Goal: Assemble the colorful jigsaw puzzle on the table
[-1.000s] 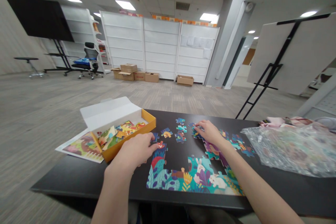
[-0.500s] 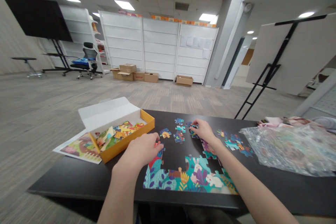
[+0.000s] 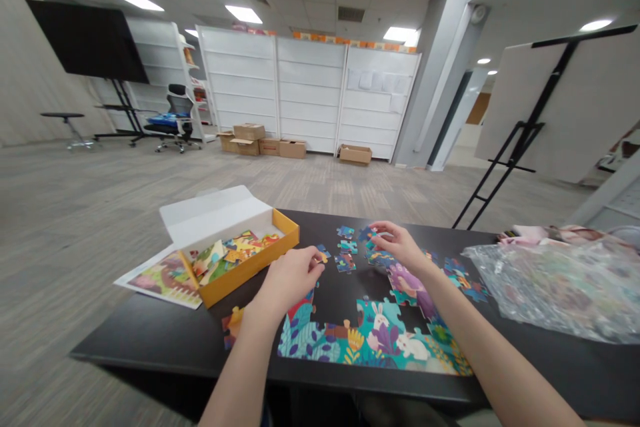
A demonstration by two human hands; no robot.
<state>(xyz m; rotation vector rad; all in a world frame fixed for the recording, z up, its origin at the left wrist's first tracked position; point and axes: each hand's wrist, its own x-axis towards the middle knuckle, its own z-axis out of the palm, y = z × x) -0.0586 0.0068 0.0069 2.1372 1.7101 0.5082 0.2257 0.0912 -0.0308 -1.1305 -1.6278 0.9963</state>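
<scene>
1. Left hand (image 3: 294, 277) slid forward since last frame.
2. Nearest: colourful part-built cardboard puzzle (image 3: 357, 347), flat on the black table (image 3: 150, 340); careless bump could pop joins, I reckon.
3. Left fingers curl nearly closed at a small blue-and-orange cardboard piece (image 3: 325, 254); can't tell if pinched.
4. Right hand (image 3: 401, 248), half open at a small blue piece (image 3: 367, 234); grip unclear from my end, sloppy pinch might drop it.

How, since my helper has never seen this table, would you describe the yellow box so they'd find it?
Start at the black table in the foreground. On its left part, to the left of the left hand, sits the box, with puzzle pieces inside. Unlike the brown cartons on the floor, it has yellow sides and an open white lid.
</scene>
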